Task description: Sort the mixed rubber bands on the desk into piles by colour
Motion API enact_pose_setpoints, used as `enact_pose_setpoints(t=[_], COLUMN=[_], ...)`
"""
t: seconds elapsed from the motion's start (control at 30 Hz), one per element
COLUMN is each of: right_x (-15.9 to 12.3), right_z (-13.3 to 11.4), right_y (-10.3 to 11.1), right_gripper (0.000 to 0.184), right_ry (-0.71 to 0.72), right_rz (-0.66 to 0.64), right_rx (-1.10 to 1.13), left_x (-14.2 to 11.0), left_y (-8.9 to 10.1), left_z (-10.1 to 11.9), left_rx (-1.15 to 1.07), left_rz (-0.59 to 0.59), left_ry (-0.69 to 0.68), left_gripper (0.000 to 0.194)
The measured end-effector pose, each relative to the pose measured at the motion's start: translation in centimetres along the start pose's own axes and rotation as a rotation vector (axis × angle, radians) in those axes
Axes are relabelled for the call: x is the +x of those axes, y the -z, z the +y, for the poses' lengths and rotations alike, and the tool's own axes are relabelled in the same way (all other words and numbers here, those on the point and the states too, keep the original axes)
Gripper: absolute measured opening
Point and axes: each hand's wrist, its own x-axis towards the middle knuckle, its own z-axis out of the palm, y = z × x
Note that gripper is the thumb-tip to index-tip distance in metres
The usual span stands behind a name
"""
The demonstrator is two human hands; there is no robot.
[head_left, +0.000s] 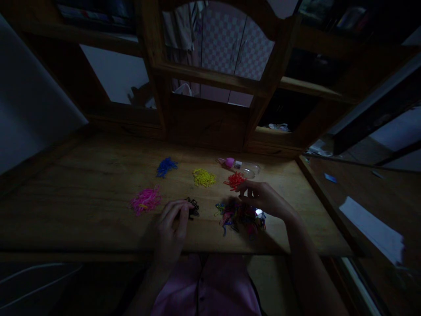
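My left hand (173, 219) has its thumb and fingers brought together at the edge of a small pile of black rubber bands (194, 209). Whatever lies between those fingertips is too dark to see. At the near edge of a red rubber band pile (234, 179), my right hand (259, 197) pinches with its fingertips, and I cannot make out what is in them. Below that hand lies a mixed heap of multicoloured bands (241, 219), partly in its shadow. Yellow bands (204, 177), blue bands (166, 167) and pink bands (146, 200) form separate piles.
A clear bottle with a pink cap (245, 167) lies behind the red pile. The wooden desk (108, 175) backs onto a shelf unit (207, 120). White paper (371, 228) and a small blue card (330, 177) lie on a surface to the right.
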Motion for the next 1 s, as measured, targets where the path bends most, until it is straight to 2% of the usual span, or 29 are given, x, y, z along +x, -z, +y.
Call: enact_pose_setpoints(t=[0.17,0.27,0.37,0.5,0.7,0.83,1.0], right_x=[-3.9,-6.1,-7.2,-6.8,-5.4,-5.2,-5.7], right_z=[0.6,1.3,1.3,0.7,1.0,1.5,2.0], right_y=[1.2,0.3,-1.1,-2.3,-2.8,-2.4,-1.0], right_gripper=[0.014,0.013,0.013,0.012,0.010,0.011,0.021], right_ry=[-0.099,-0.230,-0.313,-0.351,-0.417,-0.417,-0.324], right_rz=[0.042,0.059,0.073,0.078,-0.003,-0.084,-0.076], right_rx=[-0.033,-0.087,-0.124,-0.147,-0.186,-0.162,0.012], left_x=[0.0,0.0,0.0,0.0,0.0,0.0,0.1], left_y=[0.0,0.0,-0.1,-0.1,0.0,0.0,-0.2], left_z=[0.1,0.2,0.1,0.0,0.2,0.2,0.3], left_rx=[-0.003,-0.008,-0.009,0.005,0.024,0.034,0.023], left_rz=[-0.005,-0.005,-0.009,-0.008,-0.011,-0.005,-0.003], left_ry=[0.004,0.005,-0.004,-0.014,-0.014,-0.016,-0.016], left_gripper=[0.021,0.021,0.021,0.021,0.021,0.021,0.021])
